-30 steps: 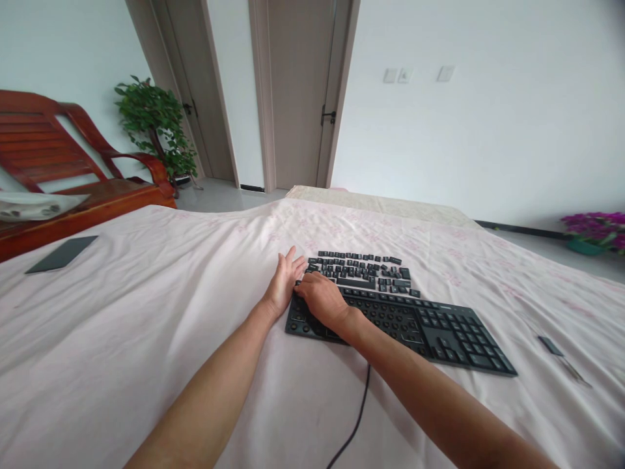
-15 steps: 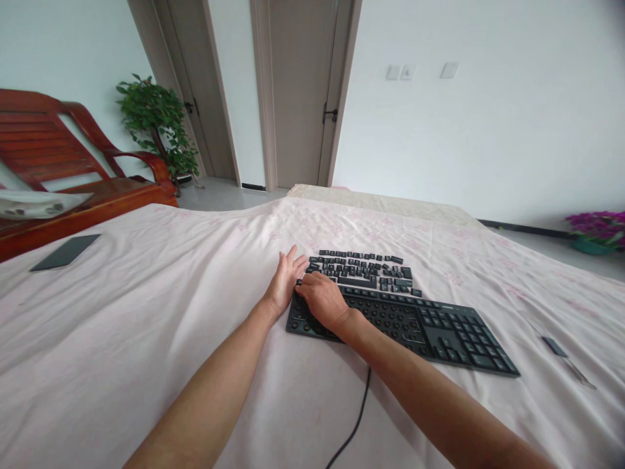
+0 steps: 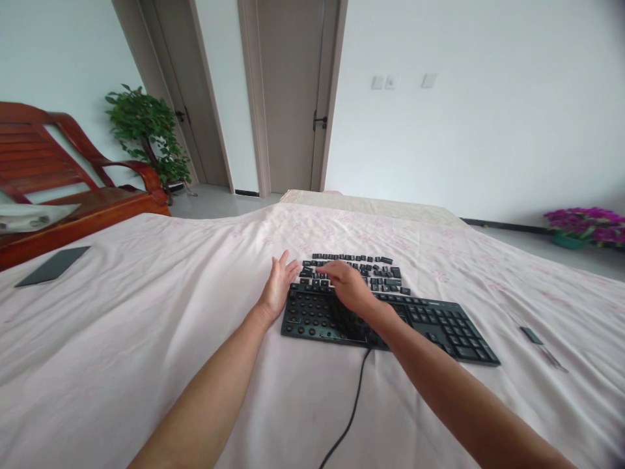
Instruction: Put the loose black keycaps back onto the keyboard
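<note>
Many loose black keycaps (image 3: 394,272) lie in uneven rows on the floral cloth (image 3: 195,312), just beyond the keyboard (image 3: 439,322), whose left part is stripped of caps. On my feed, the left hand (image 3: 276,288) is open, fingers spread, beside the rows' left end. My right hand (image 3: 350,286) is over the caps; I cannot tell whether its fingers pinch one. Far right, a teal pot (image 3: 569,241) on the floor holds purple flowers (image 3: 590,221).
</note>
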Motion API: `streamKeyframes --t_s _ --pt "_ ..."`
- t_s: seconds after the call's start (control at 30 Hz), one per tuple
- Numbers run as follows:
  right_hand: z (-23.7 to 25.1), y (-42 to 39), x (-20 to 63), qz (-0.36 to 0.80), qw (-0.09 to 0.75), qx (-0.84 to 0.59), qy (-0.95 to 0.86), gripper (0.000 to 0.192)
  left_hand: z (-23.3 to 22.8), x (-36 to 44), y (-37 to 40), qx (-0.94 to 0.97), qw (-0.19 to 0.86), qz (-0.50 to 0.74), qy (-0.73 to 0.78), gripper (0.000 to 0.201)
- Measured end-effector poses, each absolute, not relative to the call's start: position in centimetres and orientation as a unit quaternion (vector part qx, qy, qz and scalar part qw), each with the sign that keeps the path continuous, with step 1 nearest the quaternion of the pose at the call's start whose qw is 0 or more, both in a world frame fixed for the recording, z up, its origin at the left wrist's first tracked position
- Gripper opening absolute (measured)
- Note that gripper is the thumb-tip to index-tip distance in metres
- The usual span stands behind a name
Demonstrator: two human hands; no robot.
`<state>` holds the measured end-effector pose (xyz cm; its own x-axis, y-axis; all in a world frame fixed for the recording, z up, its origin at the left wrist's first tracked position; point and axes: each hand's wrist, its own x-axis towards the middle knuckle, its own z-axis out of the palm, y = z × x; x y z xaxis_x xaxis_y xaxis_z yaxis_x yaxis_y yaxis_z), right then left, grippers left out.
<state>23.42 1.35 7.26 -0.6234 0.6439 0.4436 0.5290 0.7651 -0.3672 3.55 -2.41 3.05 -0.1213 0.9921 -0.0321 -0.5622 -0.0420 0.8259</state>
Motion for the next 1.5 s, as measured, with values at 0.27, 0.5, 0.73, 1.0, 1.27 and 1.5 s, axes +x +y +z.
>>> streamKeyframes --t_s 0.27,0.5,0.73,1.0,1.27,1.5 --pt "5.4 0.9 43.9 -0.032 0.185 -0.701 -0.688 0.056 2.5 4.3 -2.6 0.320 0.556 0.670 0.374 0.073" --pt "3.6 -1.4 47.7 0.017 0.117 -0.743 -0.659 0.061 2.3 5.3 -2.8 0.325 0.531 0.671 0.403 0.079" --pt "3.8 -2.0 50.3 -0.006 0.129 -0.763 -0.633 0.060 2.2 8.5 -3.2 0.320 0.515 0.670 0.428 0.073" --pt "3.8 -3.1 49.2 -0.022 0.134 -0.778 -0.614 0.059 2.5 8.9 -3.4 0.304 0.516 0.695 0.397 0.076" --pt "3.0 -2.9 50.3 -0.022 0.156 -0.753 -0.639 0.054 3.0 8.4 -3.9 0.276 0.519 0.700 0.406 0.078" --pt "2.8 -2.8 50.4 -0.008 0.199 -0.741 -0.641 0.053 3.2 8.1 -4.9 0.245 0.520 0.706 0.414 0.079"
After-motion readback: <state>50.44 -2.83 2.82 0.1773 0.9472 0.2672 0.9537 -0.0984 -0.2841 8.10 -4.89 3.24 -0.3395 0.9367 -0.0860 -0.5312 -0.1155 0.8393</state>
